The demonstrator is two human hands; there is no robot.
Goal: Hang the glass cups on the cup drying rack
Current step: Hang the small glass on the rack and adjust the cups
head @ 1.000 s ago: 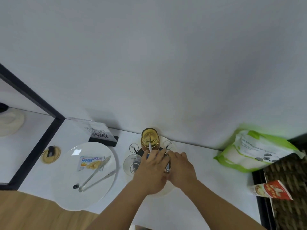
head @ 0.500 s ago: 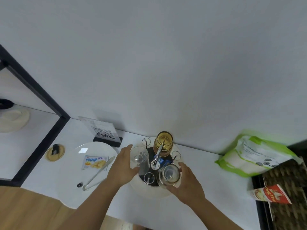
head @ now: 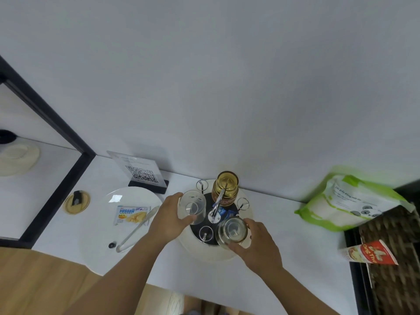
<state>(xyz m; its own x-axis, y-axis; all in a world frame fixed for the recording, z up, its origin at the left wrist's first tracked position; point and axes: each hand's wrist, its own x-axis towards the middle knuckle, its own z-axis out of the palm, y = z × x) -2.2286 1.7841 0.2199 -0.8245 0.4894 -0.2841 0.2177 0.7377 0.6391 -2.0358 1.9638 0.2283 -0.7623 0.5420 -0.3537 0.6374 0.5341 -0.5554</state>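
Observation:
The cup drying rack stands on a round white base by the wall, with a black disc, a chrome centre handle and looped wire pegs. An amber glass cup hangs upside down on a far peg. My left hand grips a clear glass cup bottom-up over a left peg. At the front right of the rack, my right hand holds a second clear glass cup, also inverted. Two pegs at the back and one at the front stand bare.
A white plate with a snack packet and metal tongs lies left of the rack. A QR-code stand is behind the plate. A green-and-white bag and a wicker basket with a red packet sit at the right.
My hands have spread apart from the rack's centre, each now holding a clear cup over a peg. The view has shifted slightly, with the cups lower on the pegs than half a second ago.

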